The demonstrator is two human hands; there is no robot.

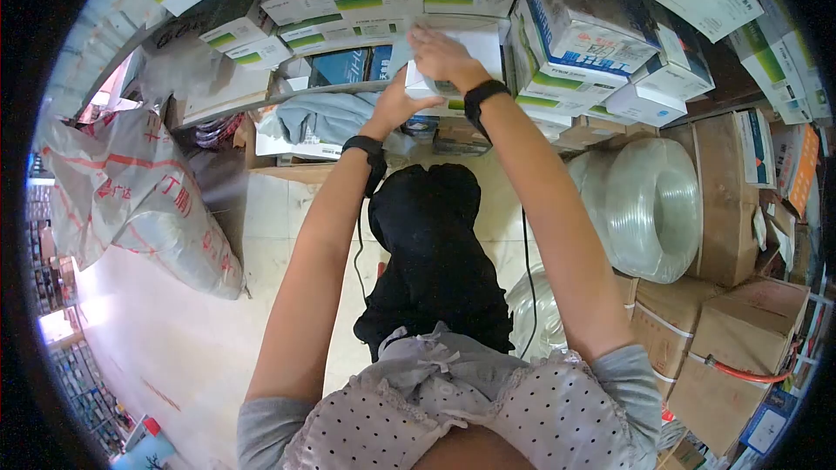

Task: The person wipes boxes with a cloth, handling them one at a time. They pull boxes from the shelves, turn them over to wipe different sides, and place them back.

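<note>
A white box (482,50) sits at the shelf edge in front of me, among stacked cartons. My left hand (397,107) grips its near left corner, thumb along the front and fingers up the left side. Over the top of the box my right hand (442,58) lies with its fingers stretched out to the left. A pale grey, blurred patch shows beside the right fingers; what it is I cannot tell. Just below and left of my left hand, a grey-blue cloth (326,115) lies crumpled on the lower shelf.
White-and-green cartons (376,0) are stacked along the shelf, with blue-and-white boxes (592,30) at the right. Coils of clear hose (675,209) stand on the right near brown cartons (738,352). A large plastic sack (148,200) leans at the left.
</note>
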